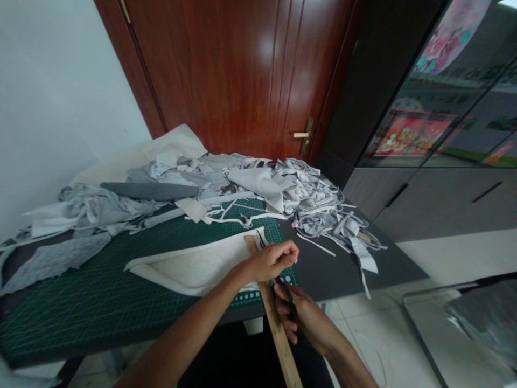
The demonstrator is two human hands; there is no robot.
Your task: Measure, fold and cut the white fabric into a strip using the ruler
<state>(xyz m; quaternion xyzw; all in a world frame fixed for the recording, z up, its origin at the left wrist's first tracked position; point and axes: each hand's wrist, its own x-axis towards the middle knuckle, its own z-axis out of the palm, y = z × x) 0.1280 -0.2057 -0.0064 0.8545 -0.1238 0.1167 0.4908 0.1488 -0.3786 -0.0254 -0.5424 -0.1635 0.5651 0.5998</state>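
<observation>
Your L hand (pixel 271 261) is curled shut on top of a wooden ruler (pixel 277 337), which crosses the end of a tapered off-white fabric piece (pixel 189 269) w/ raised pale rim, flat on a green cutting mat (pixel 100 307). Your R hand (pixel 301 318) grips a dark cutting tool (pixel 287 297).

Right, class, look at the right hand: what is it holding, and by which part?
The right hand holds what look like black-handled scissors, gripped by the handle with the fingers curled round it. The hand hides how the fingers sit on the handle.
</observation>
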